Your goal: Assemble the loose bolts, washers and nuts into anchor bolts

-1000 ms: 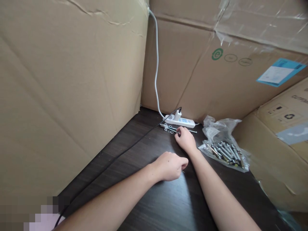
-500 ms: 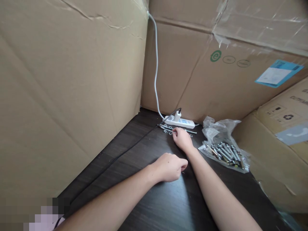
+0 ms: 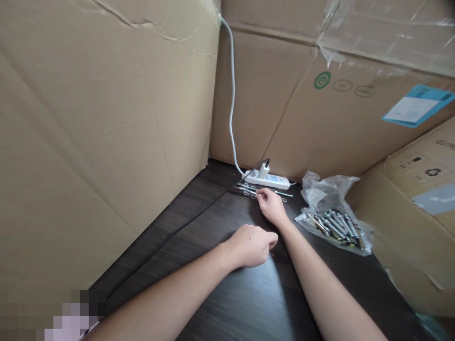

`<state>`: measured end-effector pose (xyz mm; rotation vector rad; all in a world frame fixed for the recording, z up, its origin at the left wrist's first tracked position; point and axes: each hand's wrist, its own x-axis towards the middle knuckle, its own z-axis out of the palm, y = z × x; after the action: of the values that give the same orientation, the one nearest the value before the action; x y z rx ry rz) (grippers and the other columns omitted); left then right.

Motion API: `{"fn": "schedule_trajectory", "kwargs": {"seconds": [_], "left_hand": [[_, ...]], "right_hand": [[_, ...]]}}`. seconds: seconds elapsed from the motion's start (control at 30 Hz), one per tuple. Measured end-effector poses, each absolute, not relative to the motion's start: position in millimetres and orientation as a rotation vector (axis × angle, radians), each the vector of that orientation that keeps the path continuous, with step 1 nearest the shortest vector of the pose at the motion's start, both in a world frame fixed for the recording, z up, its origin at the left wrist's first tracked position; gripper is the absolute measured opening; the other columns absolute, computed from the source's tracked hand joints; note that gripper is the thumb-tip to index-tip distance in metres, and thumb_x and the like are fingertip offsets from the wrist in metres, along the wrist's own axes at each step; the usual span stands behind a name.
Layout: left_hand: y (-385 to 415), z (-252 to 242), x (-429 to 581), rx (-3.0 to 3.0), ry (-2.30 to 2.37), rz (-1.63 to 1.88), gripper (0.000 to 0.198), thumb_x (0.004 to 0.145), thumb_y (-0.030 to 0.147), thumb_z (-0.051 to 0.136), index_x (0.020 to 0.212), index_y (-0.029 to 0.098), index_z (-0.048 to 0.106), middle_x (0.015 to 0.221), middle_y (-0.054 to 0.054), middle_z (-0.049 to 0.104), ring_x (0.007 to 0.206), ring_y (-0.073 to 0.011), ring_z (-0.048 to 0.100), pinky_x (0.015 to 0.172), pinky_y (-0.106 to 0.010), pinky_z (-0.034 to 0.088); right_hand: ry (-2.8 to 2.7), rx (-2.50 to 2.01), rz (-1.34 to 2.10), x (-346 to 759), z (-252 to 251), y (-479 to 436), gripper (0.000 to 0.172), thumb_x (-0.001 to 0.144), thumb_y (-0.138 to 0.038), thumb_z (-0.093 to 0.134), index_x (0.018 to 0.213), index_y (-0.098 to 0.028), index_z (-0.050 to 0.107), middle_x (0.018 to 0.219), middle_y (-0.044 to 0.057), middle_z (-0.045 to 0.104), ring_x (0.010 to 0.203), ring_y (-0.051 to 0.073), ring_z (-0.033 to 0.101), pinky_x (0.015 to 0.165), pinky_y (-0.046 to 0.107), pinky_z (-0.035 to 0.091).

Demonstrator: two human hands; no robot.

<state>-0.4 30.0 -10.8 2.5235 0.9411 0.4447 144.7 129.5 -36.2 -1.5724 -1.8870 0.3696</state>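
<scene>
So the step in hand, as far as I could judge, was handling the loose hardware on the dark wood-grain floor. The right hand was down by the slim silver-coloured metal rods, thumb and forefinger looking pinched on the nearer one, though its contact point was tiny in view and mostly covered. Those rods lay just in front of the long white plastic power strip, with a few small silver ring-shaped washers scattered around them on both sides of the fingers. The left hand was doing basically nothing: curled into a loose fist nearer the body, apart from the rods, and I couldn't tell whether anything was tucked inside it. Off to the right sat the crumpled clear plastic bag full of chunky silver and brassy metal bolts, and neither hand was touching it. The thin black rubbery cable crossed right by the rods' left ends, so I'd say the next move called for a light fingertip grip and a bit of care not to snag that cable or knock the washers about.
</scene>
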Motion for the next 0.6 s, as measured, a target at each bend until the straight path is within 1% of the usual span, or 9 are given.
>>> {"fn": "schedule_trajectory", "kwargs": {"seconds": [0.1, 0.17, 0.27, 0.37, 0.43, 0.47, 0.53, 0.6], "left_hand": [[29.8, -9.9, -0.5, 2.486, 1.042, 0.551, 0.012, 0.076, 0.014, 0.043, 0.076, 0.021, 0.052, 0.069, 0.0, 0.062, 0.062, -0.0179, 0.058, 0.054, -0.027, 0.03], [29.8, -10.1, 0.1, 2.386, 1.111, 0.707, 0.017, 0.079, 0.013, 0.041, 0.088, 0.022, 0.052, 0.075, 0.0, 0.062, 0.066, -0.0175, 0.059, 0.059, -0.026, 0.036], [30.5, -13.1, 2.1, 2.158, 1.189, 1.009, 0.028, 0.084, 0.017, 0.04, 0.112, 0.021, 0.042, 0.087, -0.001, 0.06, 0.072, -0.0159, 0.059, 0.066, -0.026, 0.041], [32.0, -16.6, 3.4, 1.998, 1.209, 1.223, 0.035, 0.088, 0.023, 0.041, 0.122, 0.018, 0.033, 0.095, -0.004, 0.057, 0.08, -0.0157, 0.058, 0.073, -0.027, 0.044], [32.8, -17.4, 3.3, 1.961, 1.189, 1.237, 0.035, 0.09, 0.028, 0.042, 0.123, 0.019, 0.034, 0.094, -0.003, 0.056, 0.081, -0.0159, 0.058, 0.074, -0.027, 0.044], [33.0, -17.1, 3.1, 1.958, 1.17, 1.217, 0.031, 0.091, 0.03, 0.042, 0.12, 0.02, 0.037, 0.093, -0.003, 0.057, 0.08, -0.0158, 0.058, 0.073, -0.027, 0.044], [33.3, -15.7, 2.8, 1.976, 1.115, 1.163, 0.021, 0.094, 0.033, 0.038, 0.109, 0.02, 0.046, 0.089, -0.002, 0.059, 0.079, -0.0155, 0.058, 0.072, -0.026, 0.043], [33.4, -13.9, 3.0, 1.998, 1.071, 1.13, 0.021, 0.096, 0.034, 0.034, 0.097, 0.02, 0.05, 0.087, -0.002, 0.059, 0.079, -0.0152, 0.057, 0.073, -0.026, 0.042]], "right_hand": [[-1.681, -1.493, 0.58, 157.0, -34.2, 112.1, 0.023, 0.078, -0.037, 0.057, 0.086, -0.017, 0.066, 0.071, 0.003, 0.063, 0.06, 0.016, 0.052, 0.062, 0.029, 0.039], [-1.523, -1.413, 0.756, 163.0, -32.6, 94.7, 0.029, 0.076, -0.042, 0.059, 0.088, -0.016, 0.065, 0.069, 0.001, 0.06, 0.057, 0.014, 0.048, 0.057, 0.027, 0.037], [-1.236, -1.216, 1.073, 166.5, -31.9, 63.5, 0.032, 0.076, -0.044, 0.063, 0.095, -0.018, 0.062, 0.062, -0.004, 0.049, 0.051, 0.01, 0.038, 0.05, 0.023, 0.029], [-1.165, -1.144, 1.198, 164.3, -33.1, 36.6, 0.03, 0.076, -0.042, 0.067, 0.095, -0.018, 0.061, 0.064, -0.005, 0.047, 0.052, 0.008, 0.038, 0.05, 0.022, 0.027], [-1.213, -1.152, 1.223, 161.0, -33.1, 25.5, 0.03, 0.078, -0.042, 0.066, 0.095, -0.018, 0.06, 0.062, -0.005, 0.048, 0.053, 0.008, 0.04, 0.051, 0.022, 0.029], [-1.247, -1.156, 1.231, 159.1, -32.6, 22.2, 0.03, 0.079, -0.042, 0.065, 0.095, -0.017, 0.06, 0.061, -0.005, 0.049, 0.053, 0.009, 0.041, 0.051, 0.022, 0.03], [-1.31, -1.152, 1.247, 155.3, -30.4, 18.7, 0.03, 0.08, -0.043, 0.063, 0.095, -0.017, 0.06, 0.06, -0.004, 0.05, 0.053, 0.009, 0.042, 0.051, 0.022, 0.031], [-1.349, -1.13, 1.265, 152.6, -28.1, 17.9, 0.029, 0.08, -0.043, 0.063, 0.093, -0.017, 0.06, 0.061, -0.004, 0.052, 0.053, 0.009, 0.044, 0.05, 0.022, 0.031]]}}
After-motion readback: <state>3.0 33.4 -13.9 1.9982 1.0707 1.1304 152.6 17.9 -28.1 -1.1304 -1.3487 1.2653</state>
